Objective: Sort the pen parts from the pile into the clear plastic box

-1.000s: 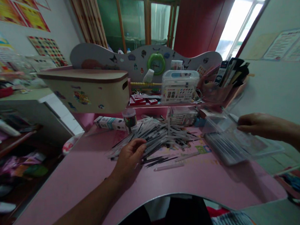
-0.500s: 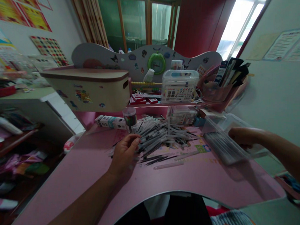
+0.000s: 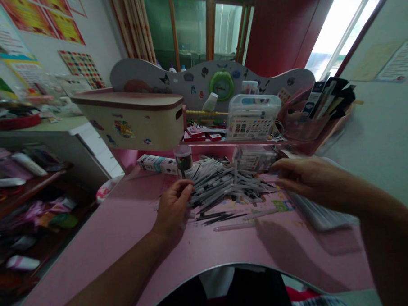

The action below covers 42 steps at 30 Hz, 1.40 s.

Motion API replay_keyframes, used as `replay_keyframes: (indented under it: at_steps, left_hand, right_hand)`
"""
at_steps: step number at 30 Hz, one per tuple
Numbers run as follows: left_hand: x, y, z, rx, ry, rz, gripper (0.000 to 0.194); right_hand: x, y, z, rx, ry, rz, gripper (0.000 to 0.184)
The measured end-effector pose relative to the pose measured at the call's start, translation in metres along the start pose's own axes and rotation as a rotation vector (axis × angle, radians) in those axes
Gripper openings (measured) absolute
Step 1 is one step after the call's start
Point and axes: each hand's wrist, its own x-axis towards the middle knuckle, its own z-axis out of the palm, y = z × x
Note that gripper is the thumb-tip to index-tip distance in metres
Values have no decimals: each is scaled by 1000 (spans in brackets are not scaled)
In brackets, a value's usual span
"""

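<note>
A big heap of black-and-white pens (image 3: pixel 225 184) lies on the pink desk (image 3: pixel 133 246). My left hand (image 3: pixel 174 206) rests at the heap's left edge, fingers curled onto a few pens. My right hand (image 3: pixel 304 178) reaches in over the heap's right edge, fingers stretched out and apart, holding nothing. A clear flat box with pens in it (image 3: pixel 320 213) lies on the desk under my right forearm, partly hidden. One loose clear pen (image 3: pixel 232 225) lies in front of the heap.
A small round container (image 3: pixel 183 159) and a long carton (image 3: pixel 155 163) stand behind the heap. A clear plastic case (image 3: pixel 253 116), a green clock (image 3: pixel 221 85) and a pen holder (image 3: pixel 323 105) sit on the raised shelf. A cream box lid (image 3: pixel 131 120) juts out at left.
My right hand has let go of the clear box, which now lies on the desk, and moved left to the pen heap. My left hand stayed at the heap's left edge.
</note>
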Motion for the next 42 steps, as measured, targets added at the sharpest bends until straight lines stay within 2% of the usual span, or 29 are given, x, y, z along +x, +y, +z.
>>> replay_keyframes:
  at_steps: [3, 6, 9, 13, 18, 22, 24, 27, 33, 42]
  left_hand:
    - [2, -1, -2, 7, -4, 5, 25]
    - [4, -3, -5, 25, -14, 15, 25]
    - [8, -4, -8, 69, -28, 56, 24]
    - [9, -4, -9, 86, -1, 57, 24]
    - [6, -4, -6, 45, -8, 29, 24]
    - [4, -4, -5, 38, 1, 11, 24]
    - [3, -4, -4, 41, -1, 9, 23]
    - [3, -3, -4, 31, -9, 5, 22]
    - [4, -3, -5, 29, -14, 27, 21]
    - [7, -7, -6, 69, -62, 85, 20]
  right_hand:
    - [16, -44, 42, 120, -70, -111, 7]
    - [33, -68, 87, 176, -114, -132, 10]
    - [46, -71, 125, 123, -98, -140, 17]
    - [51, -58, 156, 88, 64, -103, 27]
    - [48, -39, 170, 191, 285, -95, 33]
    - [49, -25, 169, 218, 474, -13, 30]
    - [49, -19, 166, 218, 503, 22, 28]
    - [49, -19, 164, 183, 421, -5, 25]
    - [48, -39, 174, 43, 194, -135, 22]
    - [53, -42, 188, -87, 136, -123, 18]
